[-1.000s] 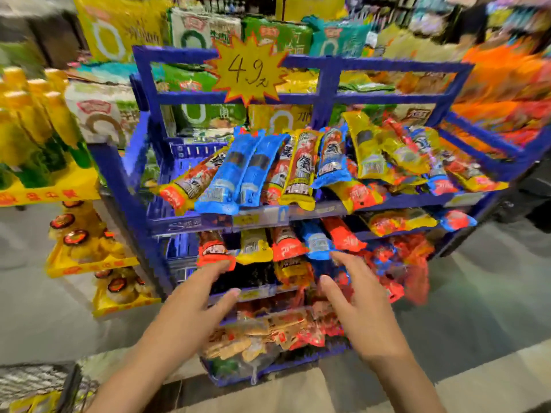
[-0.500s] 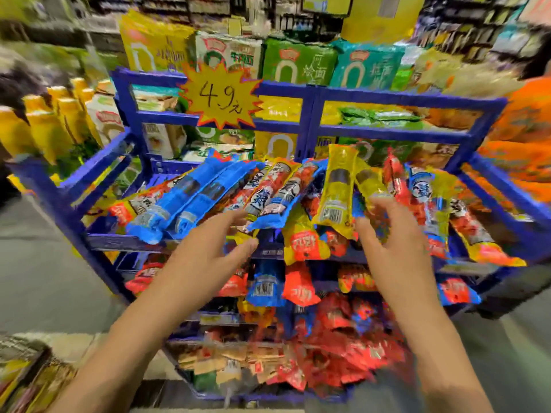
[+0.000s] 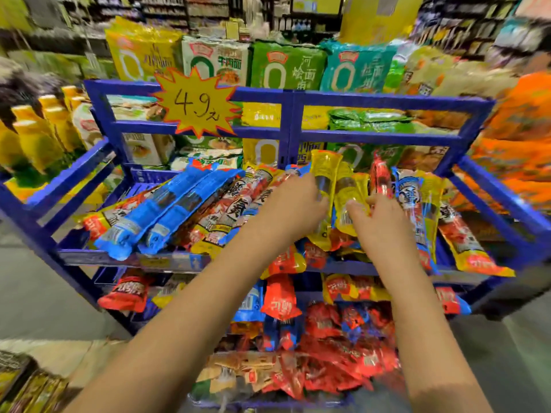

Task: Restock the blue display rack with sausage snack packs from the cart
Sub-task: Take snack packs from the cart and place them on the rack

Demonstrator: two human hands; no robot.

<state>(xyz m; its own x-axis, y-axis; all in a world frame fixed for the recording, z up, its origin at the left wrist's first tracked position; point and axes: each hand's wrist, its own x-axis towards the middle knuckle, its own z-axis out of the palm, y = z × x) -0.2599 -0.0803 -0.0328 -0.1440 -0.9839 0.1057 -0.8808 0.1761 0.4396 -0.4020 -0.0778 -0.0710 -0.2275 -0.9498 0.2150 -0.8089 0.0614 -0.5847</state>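
Both hands' grip [image 3: 337, 208] on yellow sausage packs [image 3: 326, 174], long axis upright.

Both forearms run out of view at the bottom edge, and the left hand [image 3: 293, 201] hides its own fingertips behind a yellow sausage pack [image 3: 323, 186], so its grasp cannot be confirmed. Beside it, the right hand [image 3: 377, 217] covers the lower part of a second yellow pack [image 3: 350, 201]. Shelves far beyond the hands are smeared by blur, and the blue display rack [image 3: 387, 101] is cut off at the right edge
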